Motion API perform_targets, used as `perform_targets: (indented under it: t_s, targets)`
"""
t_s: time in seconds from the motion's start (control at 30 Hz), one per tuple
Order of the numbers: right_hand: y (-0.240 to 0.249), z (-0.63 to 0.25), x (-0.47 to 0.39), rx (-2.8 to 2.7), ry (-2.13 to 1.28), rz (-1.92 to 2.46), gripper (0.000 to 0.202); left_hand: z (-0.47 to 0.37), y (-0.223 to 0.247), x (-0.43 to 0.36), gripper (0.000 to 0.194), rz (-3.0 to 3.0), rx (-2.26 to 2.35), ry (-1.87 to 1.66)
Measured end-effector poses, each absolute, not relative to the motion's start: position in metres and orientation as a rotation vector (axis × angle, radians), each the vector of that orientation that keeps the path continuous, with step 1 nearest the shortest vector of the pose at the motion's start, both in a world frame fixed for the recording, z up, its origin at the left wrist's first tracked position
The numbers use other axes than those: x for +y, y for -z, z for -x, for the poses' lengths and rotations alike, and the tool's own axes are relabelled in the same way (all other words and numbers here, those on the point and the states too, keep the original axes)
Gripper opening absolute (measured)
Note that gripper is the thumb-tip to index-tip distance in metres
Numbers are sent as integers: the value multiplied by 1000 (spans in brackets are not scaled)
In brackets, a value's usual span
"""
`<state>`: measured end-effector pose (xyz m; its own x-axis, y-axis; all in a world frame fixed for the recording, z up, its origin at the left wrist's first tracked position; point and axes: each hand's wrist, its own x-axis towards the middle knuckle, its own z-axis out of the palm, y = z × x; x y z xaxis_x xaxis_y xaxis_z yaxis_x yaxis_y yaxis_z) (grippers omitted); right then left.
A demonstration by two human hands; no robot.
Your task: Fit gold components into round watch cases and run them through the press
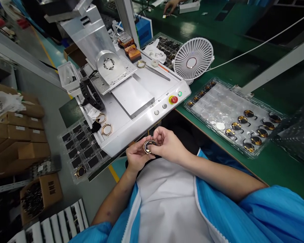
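A small round part with a gold-coloured rim and dark inside [147, 146] is held between both hands, close to my body, in front of the white machine. My left hand [138, 153] grips its left side, fingers closed round the rim. My right hand [167, 145] is on its right side, with the thumb pressed onto the face and the fingers curled. On the machine's left front corner lie two gold rings, one [106, 129] nearer and one [101, 118] behind it.
The white machine [131, 126] has a red button [174, 99] at its front. Right of it are a white fan [192, 60] and a clear tray [218, 130] of round parts. Another tray [83, 148] stands left. A person's hand [171, 6] shows at the top.
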<state>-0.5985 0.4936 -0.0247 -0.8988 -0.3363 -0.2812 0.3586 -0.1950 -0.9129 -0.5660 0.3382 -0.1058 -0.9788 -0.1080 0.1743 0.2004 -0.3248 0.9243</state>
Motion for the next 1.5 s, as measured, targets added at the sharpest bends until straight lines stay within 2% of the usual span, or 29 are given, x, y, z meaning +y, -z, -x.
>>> perform_targets:
  t_s: [0.2,0.37,0.67,0.9,1.1,1.2,1.27,1.37,1.5]
  targets:
    - [28,599,494,1597,2134,3,31,568,101,341,69,150,-1706,2372]
    - [32,600,494,1532,2181,-7,33,569,104,343,63,159,-1677,2362]
    - [42,608,509,1470,1886,-57,51,564,111,340,60,51,-1761,2321]
    - [53,607,503,1387,1984,-105,64,565,103,338,55,96,-1884,2281]
    - [44,647,500,1586,1852,-15,57,569,99,339,50,-3,-1727,2295]
    - [36,689,502,1746,1995,-196,51,570,96,336,48,40,-1727,2375]
    - [30,715,503,1807,2083,-313,43,569,94,333,55,91,-1771,2392]
    - [23,740,502,1859,2112,-343,30,569,92,329,83,141,-1889,2280]
    - [18,732,501,1904,2201,-252,30,568,94,331,101,160,-1983,2023]
